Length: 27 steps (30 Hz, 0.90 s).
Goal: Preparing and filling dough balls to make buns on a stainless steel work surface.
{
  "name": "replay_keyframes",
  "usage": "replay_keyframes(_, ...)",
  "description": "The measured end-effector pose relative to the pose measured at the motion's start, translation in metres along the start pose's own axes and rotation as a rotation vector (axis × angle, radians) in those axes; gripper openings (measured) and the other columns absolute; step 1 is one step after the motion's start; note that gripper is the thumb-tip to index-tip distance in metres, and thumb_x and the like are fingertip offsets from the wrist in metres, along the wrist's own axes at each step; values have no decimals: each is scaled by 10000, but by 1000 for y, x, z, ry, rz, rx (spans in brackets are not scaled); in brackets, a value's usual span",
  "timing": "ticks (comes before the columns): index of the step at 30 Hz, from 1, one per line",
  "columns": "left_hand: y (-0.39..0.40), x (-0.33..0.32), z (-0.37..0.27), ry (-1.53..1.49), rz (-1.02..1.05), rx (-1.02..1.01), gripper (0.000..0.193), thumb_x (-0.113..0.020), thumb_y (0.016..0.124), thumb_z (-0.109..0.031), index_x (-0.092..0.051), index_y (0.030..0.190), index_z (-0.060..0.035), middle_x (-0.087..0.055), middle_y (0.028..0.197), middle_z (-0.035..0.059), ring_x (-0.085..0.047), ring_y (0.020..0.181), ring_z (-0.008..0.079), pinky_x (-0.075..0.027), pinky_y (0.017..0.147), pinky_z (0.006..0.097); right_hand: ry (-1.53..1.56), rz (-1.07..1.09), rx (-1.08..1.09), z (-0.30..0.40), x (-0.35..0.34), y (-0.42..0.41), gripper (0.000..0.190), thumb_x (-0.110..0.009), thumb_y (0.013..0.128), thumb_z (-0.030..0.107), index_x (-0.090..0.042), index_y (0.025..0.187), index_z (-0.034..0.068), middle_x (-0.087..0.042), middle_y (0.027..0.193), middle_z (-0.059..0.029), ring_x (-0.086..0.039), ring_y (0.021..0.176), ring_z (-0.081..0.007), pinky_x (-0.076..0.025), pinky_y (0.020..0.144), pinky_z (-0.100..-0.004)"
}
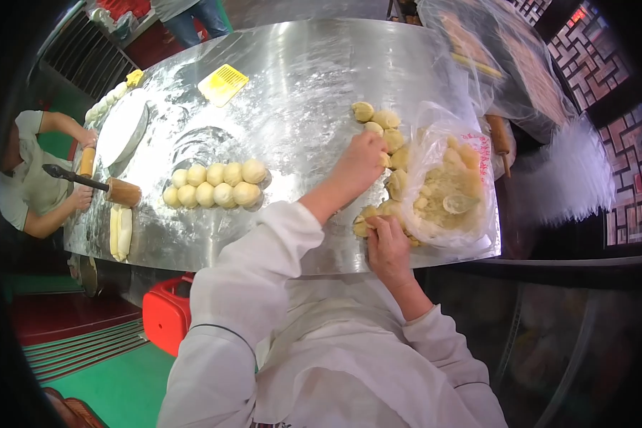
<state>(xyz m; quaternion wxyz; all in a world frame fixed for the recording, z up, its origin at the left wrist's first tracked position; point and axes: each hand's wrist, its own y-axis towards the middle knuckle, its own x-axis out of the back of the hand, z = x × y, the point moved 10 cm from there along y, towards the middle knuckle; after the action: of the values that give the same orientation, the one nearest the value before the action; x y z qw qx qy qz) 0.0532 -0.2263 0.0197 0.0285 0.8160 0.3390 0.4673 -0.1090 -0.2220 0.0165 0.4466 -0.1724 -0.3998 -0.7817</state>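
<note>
My left hand (361, 162) reaches across the metal table, its fingertips at a yellowish ball (383, 159) in the row beside a plastic bag; whether it grips the ball is unclear. Nearer the table's front edge, my right hand (389, 243) has its thumb and fingers at a small yellowish lump (361, 227); its grip is partly hidden. Several rough yellowish balls (393, 140) lie along the left side of the clear plastic bag (425, 211). Inside the bag are a crumbly yellow mass (444, 184) and a small clear dish (459, 204). Left of my arm, pale dough balls (214, 184) sit in two rows.
Flour dusts the steel table (310, 85). A yellow slotted scraper (223, 85) lies farther back. At left are a round white tray (122, 128), a rolling pin (123, 192) and dough strips (121, 232). A co-worker (37, 166) works there. A red stool (166, 315) stands below the front edge.
</note>
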Motion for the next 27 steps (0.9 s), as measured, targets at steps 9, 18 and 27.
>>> replay_keyframes(9,-139,60,50,-667,280,637,293,-689,878,-146,-648,1157,-64,-613,1052,36,-558,855,94,-455,741,259,71,-16,-4,-4,5,-1,256,-643,823,-59,-609,1066,14,-603,976,-171,-627,876,-354,-521,738,-413)
replay_keyframes(18,-107,51,18,281,97,59,518,-603,944,-333,-528,1378,-60,-467,1491,137,-381,1407,354,-289,1122,517,217,-49,-127,-14,13,0,199,-601,884,-58,-592,1074,2,-573,927,-151,-593,803,-298,-491,705,-367)
replay_keyframes(27,-117,20,-13,430,192,85,635,-611,929,-334,-430,1481,-79,-340,1574,168,-292,1458,383,-229,1141,627,26,31,-187,-10,37,-5,154,-651,891,-11,-617,1035,29,-579,857,-116,-596,718,-293,-483,637,-390)
